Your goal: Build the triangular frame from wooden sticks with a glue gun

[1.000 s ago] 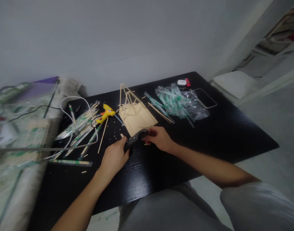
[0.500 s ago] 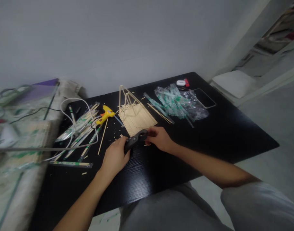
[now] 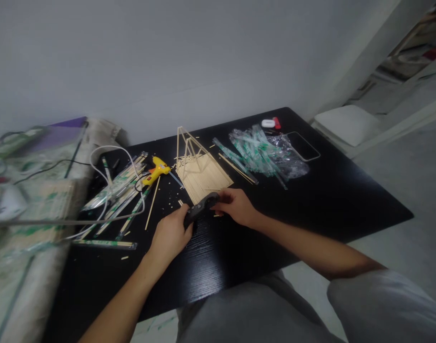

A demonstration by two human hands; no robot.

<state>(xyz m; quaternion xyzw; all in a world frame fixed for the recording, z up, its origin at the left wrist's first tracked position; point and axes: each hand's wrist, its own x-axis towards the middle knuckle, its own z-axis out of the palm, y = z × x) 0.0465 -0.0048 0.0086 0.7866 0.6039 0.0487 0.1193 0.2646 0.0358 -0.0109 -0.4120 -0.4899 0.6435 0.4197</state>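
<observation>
My left hand [image 3: 170, 232] is wrapped round the handle of a black hand tool [image 3: 200, 209] with a curved head. At that head, the fingers of my right hand [image 3: 235, 206] are pinched together; whatever lies between them is too small and hidden to make out. Just beyond the tool lies a flat panel of thin wooden sticks [image 3: 212, 176] placed side by side. On its far left part stands a pointed frame of sticks [image 3: 189, 143].
Left of the panel lies a yellow glue gun [image 3: 157, 171], near wrapped stick packs [image 3: 121, 190] and a looping white cable [image 3: 145, 202]. Crumpled plastic wrappers [image 3: 255, 150], a phone [image 3: 303, 146] and a white case [image 3: 268, 123] occupy the black table's [image 3: 332, 200] right side. Stick scraps are scattered about.
My right fingertips have shifted slightly at the tool's head, which sits a touch lower. My left hand and the things on the table stay where they were.
</observation>
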